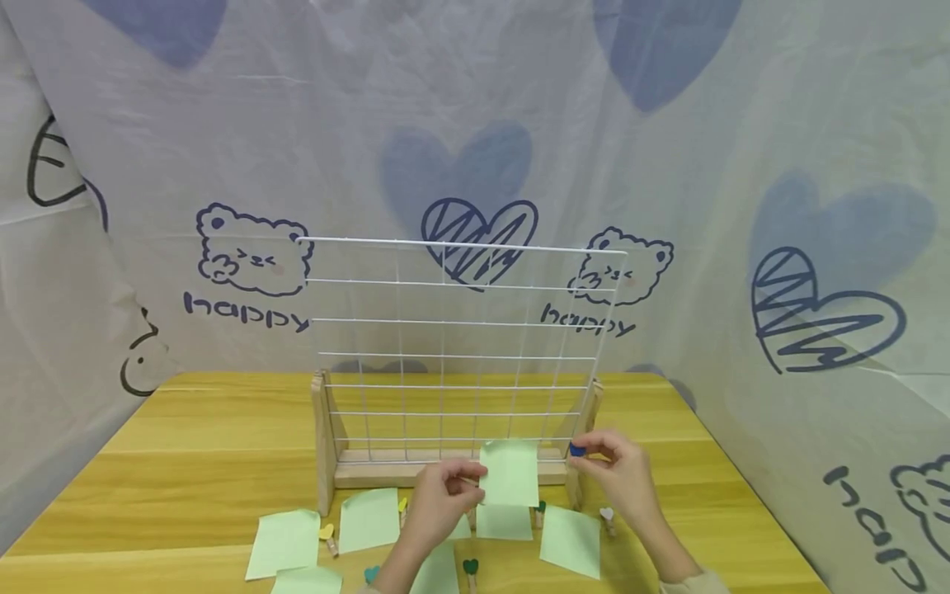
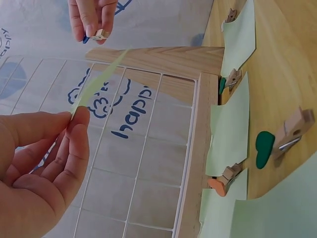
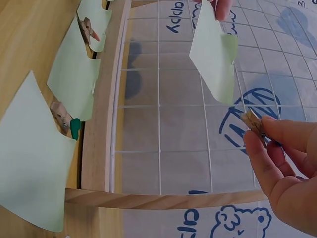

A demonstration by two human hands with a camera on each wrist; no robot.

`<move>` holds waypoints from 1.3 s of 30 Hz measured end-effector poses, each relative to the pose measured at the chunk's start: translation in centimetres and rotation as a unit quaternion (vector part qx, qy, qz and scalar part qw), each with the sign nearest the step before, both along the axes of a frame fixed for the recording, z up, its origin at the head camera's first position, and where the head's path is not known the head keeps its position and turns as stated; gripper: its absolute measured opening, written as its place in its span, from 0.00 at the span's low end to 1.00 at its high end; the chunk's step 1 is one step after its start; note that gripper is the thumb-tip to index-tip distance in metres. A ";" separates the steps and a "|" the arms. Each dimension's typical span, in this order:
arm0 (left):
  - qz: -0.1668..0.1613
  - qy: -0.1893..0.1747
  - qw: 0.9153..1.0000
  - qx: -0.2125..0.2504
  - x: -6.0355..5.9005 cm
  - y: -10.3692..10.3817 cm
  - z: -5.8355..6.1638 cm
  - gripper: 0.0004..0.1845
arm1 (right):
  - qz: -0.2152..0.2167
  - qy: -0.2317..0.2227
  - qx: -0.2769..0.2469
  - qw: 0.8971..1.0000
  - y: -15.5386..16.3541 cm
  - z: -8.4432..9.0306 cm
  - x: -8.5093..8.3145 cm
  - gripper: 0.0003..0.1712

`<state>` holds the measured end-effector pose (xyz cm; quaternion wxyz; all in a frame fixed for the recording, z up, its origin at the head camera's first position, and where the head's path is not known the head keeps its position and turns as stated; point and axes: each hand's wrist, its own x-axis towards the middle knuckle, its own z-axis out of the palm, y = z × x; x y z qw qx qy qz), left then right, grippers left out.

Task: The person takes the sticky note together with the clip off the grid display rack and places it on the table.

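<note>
Between thumb and fingers, my left hand (image 1: 445, 502) pinches the left edge of a pale green paper sheet (image 1: 510, 473). In the head view the sheet appears before the lower part of a white wire grid (image 1: 460, 356). My right hand (image 1: 618, 472), right of the sheet, pinches a small wooden clothespin (image 3: 253, 122) with a blue heart (image 1: 576, 450) on it. In the right wrist view the clothespin points toward the grid and is apart from the sheet. The left wrist view shows the sheet nearly edge-on.
Wooden feet (image 1: 323, 445) hold the grid upright on the yellow wooden table (image 1: 185, 462). Several green sheets (image 1: 369, 520) and heart clothespins, among them a yellow one (image 1: 326, 534) and a dark green one (image 2: 265, 149), lie before it. A printed curtain (image 1: 356, 99) hangs behind.
</note>
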<state>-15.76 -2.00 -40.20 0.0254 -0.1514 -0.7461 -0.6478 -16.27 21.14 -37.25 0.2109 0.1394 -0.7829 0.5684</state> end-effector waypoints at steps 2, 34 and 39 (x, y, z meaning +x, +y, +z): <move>-0.001 -0.001 1.000 -0.007 0.2 -0.1 -0.1 0.10 | 0.003 -0.027 0.001 1.000 -0.1 -0.2 0.1 0.12; -0.073 -0.059 0.994 -0.058 1.4 -0.1 -1.8 0.07 | 0.203 -0.228 0.088 0.948 1.7 -5.1 0.5 0.09; -0.082 -0.061 0.993 -0.067 1.4 0.0 -2.0 0.06 | 0.220 -0.262 0.088 0.936 1.8 -5.8 0.7 0.09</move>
